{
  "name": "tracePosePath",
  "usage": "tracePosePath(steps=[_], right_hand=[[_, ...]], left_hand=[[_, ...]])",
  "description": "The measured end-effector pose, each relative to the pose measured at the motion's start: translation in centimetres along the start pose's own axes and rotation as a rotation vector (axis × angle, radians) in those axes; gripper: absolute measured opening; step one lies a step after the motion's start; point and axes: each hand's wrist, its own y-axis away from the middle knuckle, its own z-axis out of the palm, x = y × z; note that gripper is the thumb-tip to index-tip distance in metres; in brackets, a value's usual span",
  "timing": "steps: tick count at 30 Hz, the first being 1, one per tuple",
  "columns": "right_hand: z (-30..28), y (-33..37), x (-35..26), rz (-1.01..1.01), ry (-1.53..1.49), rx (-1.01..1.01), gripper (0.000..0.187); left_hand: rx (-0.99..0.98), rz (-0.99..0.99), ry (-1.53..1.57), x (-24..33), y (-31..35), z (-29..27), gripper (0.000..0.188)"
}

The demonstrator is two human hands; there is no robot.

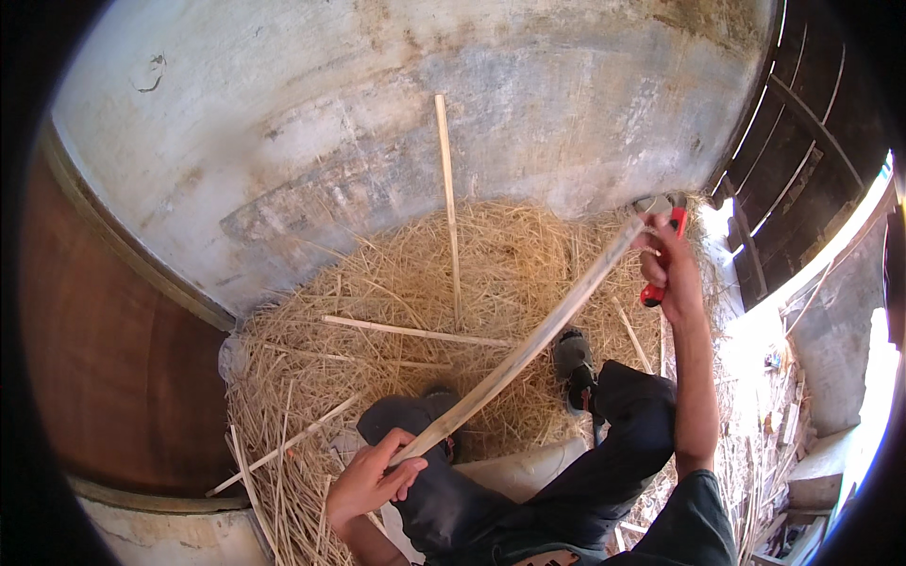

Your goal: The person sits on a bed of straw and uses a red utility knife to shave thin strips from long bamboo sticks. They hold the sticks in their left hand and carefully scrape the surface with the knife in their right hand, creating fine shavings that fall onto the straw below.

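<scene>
Your left hand (pixel 370 479) grips the near end of the long bamboo strip (pixel 525 351); your right hand (pixel 668 269) clasps a red-handled tool (pixel 663 253) at its far end.

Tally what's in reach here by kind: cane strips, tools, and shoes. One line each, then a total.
Long strip held in both hands: 1
Loose strips lying on the straw: 3
Red-handled tool in the right hand: 1
Shoes: 2
Total: 7
</scene>
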Motion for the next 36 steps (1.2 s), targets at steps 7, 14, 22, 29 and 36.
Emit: tracePosePath(steps=[7, 14, 22, 29, 36], right_hand=[[0.8, 4.6, 0.3, -0.044, 0.181, -0.118, 0.046], [5.5, 10.9, 3.9, -0.712, 0.677, -0.437, 0.028], [5.3, 11.1, 4.4, -0.905, 0.834, -0.426, 0.034], [5.6, 11.6, 4.5, -0.928, 0.890, -0.366, 0.032], [4.3, 10.1, 3.8, -0.839, 0.852, -0.179, 0.024]], left_hand=[[0.216, 0.198, 0.254, 0.6, -3.5, 5.1, 0.024], [0.144, 0.199, 0.558, 3.4, -6.4, 9.3, 0.028], [0.215, 0.245, 0.500, 4.0, -7.1, 10.6, 0.031], [0.375, 0.222, 0.239, 4.0, -7.3, 11.5, 0.033], [0.322, 0.152, 0.156, 3.5, -5.9, 11.7, 0.035]])
